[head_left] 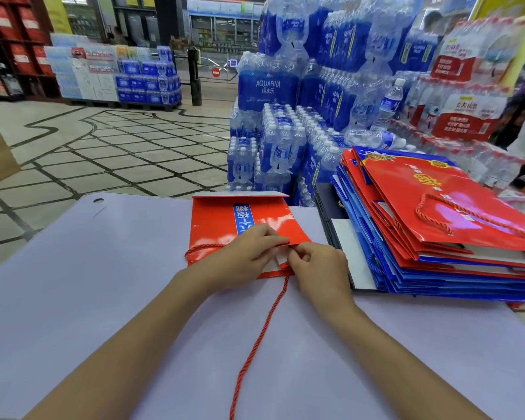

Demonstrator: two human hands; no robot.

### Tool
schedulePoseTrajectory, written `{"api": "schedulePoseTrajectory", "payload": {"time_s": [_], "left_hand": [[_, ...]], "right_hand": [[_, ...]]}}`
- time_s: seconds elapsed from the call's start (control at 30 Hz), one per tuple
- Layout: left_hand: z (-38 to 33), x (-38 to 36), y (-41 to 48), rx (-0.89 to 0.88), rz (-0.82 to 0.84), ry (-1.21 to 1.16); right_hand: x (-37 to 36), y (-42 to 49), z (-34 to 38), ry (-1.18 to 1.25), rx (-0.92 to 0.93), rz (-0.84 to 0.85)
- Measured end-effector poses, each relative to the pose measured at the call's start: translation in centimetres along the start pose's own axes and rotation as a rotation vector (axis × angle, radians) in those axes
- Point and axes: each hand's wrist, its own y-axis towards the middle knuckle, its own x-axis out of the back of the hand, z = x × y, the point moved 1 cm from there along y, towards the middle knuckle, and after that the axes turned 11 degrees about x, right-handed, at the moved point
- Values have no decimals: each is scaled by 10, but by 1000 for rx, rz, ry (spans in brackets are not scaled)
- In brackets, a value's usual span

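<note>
While left hand [249, 248] pinches the red bag [219, 222] at its rim, right hand [319, 268], fingers [299, 254] nipping the red cord [264, 331], should feed its tip squarely through the hole.

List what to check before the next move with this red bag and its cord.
1. Red bag lies flat on the table: ok.
2. Left hand holds the bag's near edge: ok.
3. Right hand pinches the cord at that edge: ok.
4. Cord end through the bag's hole: cannot tell, the fingers hide it.
5. Loose cord trails free across the table, unknotted: ok.
6. Stack of bags lies beside the work, not on it: ok.
</note>
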Motion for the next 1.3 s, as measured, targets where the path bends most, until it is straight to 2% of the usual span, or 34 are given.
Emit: {"api": "schedulePoseTrajectory", "payload": {"time_s": [0.27, 0.43, 0.57, 0.63, 0.8, 0.93, 1.1, 1.2, 1.3], "left_hand": [[-1, 2, -1, 63, 6, 35], [-2, 3, -2, 62, 16, 19], [-3, 6, -2, 43, -11, -1], [-2, 7, -4, 21, -18, -31], [-1, 6, -7, -2, 58, -62], [-5, 6, -7, -44, 57, -100], [-2, 7, -9, 12, 73, -85], [-1, 11, -8, 94, 82, -92], [3, 15, -6, 104, 77, -36]], "right_hand": [[0, -4, -2, 67, -50, 42], [9, -8, 2, -139, 100, 38], [13, -8, 8, -302, 298, -125], [12, -5, 6, -302, 361, -132], [6, 0, -6, -317, 318, -26], [6, 5, -9, -287, 286, 51], [17, 7, -16, -55, 310, 251], [22, 6, -18, -4, 300, 273], [21, 6, -19, -16, 298, 267]]}}
